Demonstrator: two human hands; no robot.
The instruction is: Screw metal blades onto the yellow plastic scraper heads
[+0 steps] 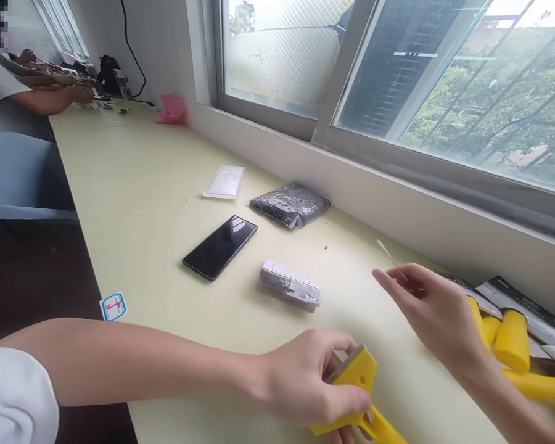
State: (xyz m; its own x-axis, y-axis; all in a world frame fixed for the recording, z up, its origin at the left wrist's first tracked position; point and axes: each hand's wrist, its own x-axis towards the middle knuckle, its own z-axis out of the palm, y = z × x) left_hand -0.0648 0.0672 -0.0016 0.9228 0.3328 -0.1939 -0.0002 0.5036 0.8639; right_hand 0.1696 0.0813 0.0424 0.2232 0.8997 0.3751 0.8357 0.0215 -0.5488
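My left hand (pixel 305 376) is closed around the wide head of a yellow scraper (pixel 367 370), thumb on its face. A grey strip runs along the scraper's upper edge, and its handle points down and right out of view. To the right, my right hand (pixel 437 308) is raised over the table, thumb and fingers pinching a thin pale strip (pixel 386 251) that sticks up and left. The strip's lower end is hidden by the fingers. A small clear plastic pack (pixel 290 285) with printing lies beyond my left hand.
A black phone (pixel 221 248), a black plastic bag (pixel 290 205) and a white packet (pixel 225 182) lie on the table. Several yellow handles (pixel 512 339) and dark packages (pixel 522 302) lie at right by the windowsill. Farther left are a blue chair (pixel 18 176) and another person's arm (pixel 46 98).
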